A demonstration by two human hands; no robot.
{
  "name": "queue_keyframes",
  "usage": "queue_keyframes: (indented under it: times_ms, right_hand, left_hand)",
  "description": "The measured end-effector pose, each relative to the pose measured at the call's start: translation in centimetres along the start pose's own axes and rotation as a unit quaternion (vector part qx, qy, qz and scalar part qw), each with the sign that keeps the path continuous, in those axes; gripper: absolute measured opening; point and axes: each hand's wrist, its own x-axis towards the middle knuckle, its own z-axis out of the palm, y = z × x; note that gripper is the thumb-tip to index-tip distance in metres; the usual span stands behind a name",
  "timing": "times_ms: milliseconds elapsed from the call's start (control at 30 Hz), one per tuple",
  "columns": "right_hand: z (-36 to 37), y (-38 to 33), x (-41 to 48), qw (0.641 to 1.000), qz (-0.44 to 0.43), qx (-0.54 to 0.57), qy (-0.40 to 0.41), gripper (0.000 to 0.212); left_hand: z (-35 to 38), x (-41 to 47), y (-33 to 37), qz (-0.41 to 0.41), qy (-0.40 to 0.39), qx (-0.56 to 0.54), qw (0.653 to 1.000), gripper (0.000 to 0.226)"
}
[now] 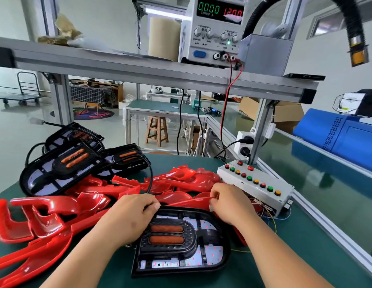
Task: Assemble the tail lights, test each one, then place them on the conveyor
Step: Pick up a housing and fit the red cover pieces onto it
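A black tail light housing [181, 242] with two orange lamp strips lies on the green mat in front of me. My left hand [133, 215] pinches the black cable [148, 175] at the housing's far left corner. My right hand [231, 202] is curled at the far right corner and pinches a small pale connector. Behind both hands lies a pile of red lenses [176, 183]. More red lenses [35, 221] lie at the left. Several black housings [62, 167] are stacked at the far left.
A white test box [255, 183] with coloured buttons and loose wires sits right of my hands. A power supply [218, 28] stands on the shelf above and reads 0.000 and 12.00. The green conveyor belt [326, 196] runs along the right, with a blue machine [343, 138] beyond.
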Motion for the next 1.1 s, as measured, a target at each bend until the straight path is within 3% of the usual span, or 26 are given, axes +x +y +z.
queue_keyframes:
  times_ms: [133, 267, 333, 433, 500, 600, 733, 800, 900, 967, 1033, 1100]
  right_hand:
    - [-0.2, 0.6, 0.1, 0.987, -0.001, 0.09, 0.133, 0.009]
    - [0.3, 1.0, 0.2, 0.97, 0.032, 0.22, 0.096, 0.021]
    - [0.6, 1.2, -0.1, 0.961, 0.04, 0.245, 0.121, 0.021]
    - [0.5, 0.8, -0.9, 0.944, -0.002, 0.249, 0.215, 0.018]
    - [0.5, 0.0, -1.5, 0.93, -0.06, 0.237, 0.275, 0.023]
    - [0.2, -1.3, -2.2, 0.904, -0.123, 0.232, 0.337, 0.027]
    - [-1.1, -2.1, -2.9, 0.877, -0.173, 0.232, 0.384, 0.027]
    - [-2.3, -2.0, -3.3, 0.89, -0.187, 0.237, 0.342, 0.027]
    - [-4.6, -1.0, -3.8, 0.92, -0.164, 0.331, 0.135, 0.03]
    - [-5.7, 0.1, -4.2, 0.876, -0.13, 0.461, 0.054, 0.028]
    - [-5.7, 1.3, -4.6, 0.841, -0.067, 0.535, 0.035, 0.022]
    - [-4.7, 2.1, -5.1, 0.88, -0.017, 0.474, -0.023, 0.02]
  left_hand:
    - [-0.2, 0.1, 0.2, -0.002, 0.048, -0.006, 0.999, 0.017]
    - [0.0, 0.2, 0.4, 0.007, 0.06, 0.007, 0.998, 0.016]
    - [0.1, 0.2, 0.4, 0.006, 0.069, 0.017, 0.997, 0.016]
    - [0.0, 0.4, 1.0, 0.01, 0.125, 0.02, 0.992, 0.022]
    - [-0.4, 0.3, 2.1, -0.007, 0.17, -0.084, 0.982, 0.038]
    - [-1.0, -0.3, 4.2, -0.025, 0.133, -0.265, 0.955, 0.053]
    - [-0.9, -0.6, 5.9, 0.008, 0.031, -0.249, 0.968, 0.042]
    - [-1.3, -0.7, 6.3, -0.011, -0.012, -0.295, 0.955, 0.026]
    - [-2.6, -1.6, 6.0, 0.018, -0.053, -0.271, 0.961, 0.023]
    - [-3.7, -2.7, 5.9, 0.075, -0.042, -0.189, 0.978, 0.023]
    - [-4.0, -4.2, 6.1, 0.135, 0.005, -0.072, 0.988, 0.026]
    - [-3.1, -6.0, 6.3, 0.186, 0.024, -0.003, 0.982, 0.028]
